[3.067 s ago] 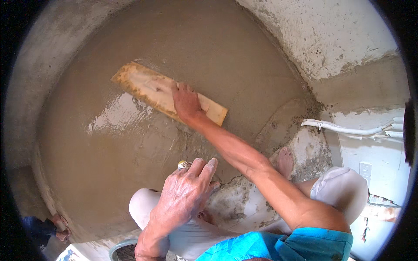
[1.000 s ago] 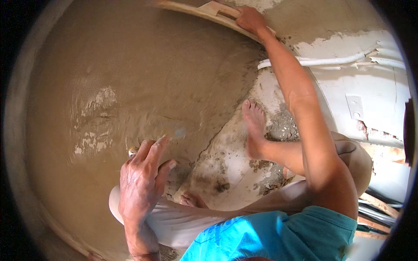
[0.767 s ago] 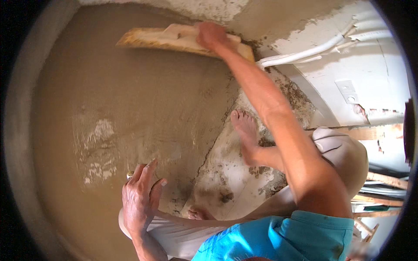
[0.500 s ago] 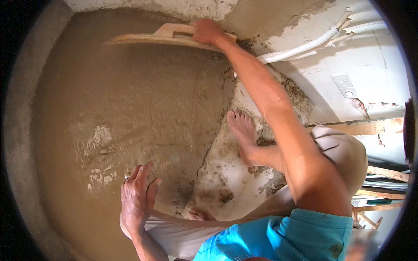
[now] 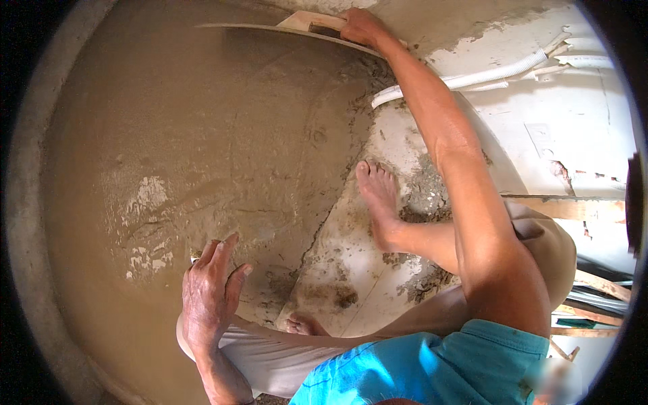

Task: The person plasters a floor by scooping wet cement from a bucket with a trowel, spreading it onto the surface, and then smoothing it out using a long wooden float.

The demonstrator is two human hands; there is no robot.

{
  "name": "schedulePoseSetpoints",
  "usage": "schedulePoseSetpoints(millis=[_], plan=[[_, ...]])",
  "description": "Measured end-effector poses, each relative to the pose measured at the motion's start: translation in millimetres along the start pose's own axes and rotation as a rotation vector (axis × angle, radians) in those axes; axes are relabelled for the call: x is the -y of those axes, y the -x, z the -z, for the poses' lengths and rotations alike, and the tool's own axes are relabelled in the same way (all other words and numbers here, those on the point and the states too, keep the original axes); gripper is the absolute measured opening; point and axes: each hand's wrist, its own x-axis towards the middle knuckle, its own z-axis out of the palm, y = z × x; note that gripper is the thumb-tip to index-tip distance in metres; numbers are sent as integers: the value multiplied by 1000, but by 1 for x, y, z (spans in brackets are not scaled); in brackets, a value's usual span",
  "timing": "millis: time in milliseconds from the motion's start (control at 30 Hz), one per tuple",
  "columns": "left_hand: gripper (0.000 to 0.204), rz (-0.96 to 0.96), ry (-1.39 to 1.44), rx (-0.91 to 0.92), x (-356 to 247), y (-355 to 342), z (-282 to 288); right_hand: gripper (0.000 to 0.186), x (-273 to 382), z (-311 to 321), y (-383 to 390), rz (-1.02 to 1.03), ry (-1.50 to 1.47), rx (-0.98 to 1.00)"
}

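At the far wall, my right hand (image 5: 362, 27) is wrapped round the handle of a long, pale plastering float (image 5: 270, 29). The float's long blade lies across the wet mortar (image 5: 223, 135), its left end somewhat blurred. My left hand (image 5: 210, 287) hangs over my bent left knee, near the mortar's front part, with thumb and fingers apart. A small pale thing shows by its outer fingers, too small to make out. Behind the float the mortar has a smooth look; nearer to me it is rough, with shiny wet patches.
A raised grey border (image 5: 30, 223) curves along the left. My bare right foot (image 5: 379, 202) stands on dirty pale flooring (image 5: 337, 263) beside the mortar's broken edge. White conduits (image 5: 466, 79) come from the right wall, near my forearm. Wooden pieces (image 5: 587, 314) lie at the right.
My right hand and the float have moved farther away and to the right, toward the wall. My left hand stays on the knee; the view has shifted slightly.
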Motion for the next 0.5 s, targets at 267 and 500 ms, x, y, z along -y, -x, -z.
schedulePoseSetpoints(millis=[267,500], plan=[[43,21,-1,9,5,0,-1,41,5,-3,8,118,-101,-47],[43,24,16,17,7,2,0,43,10,-3,6,83,-152,64]])
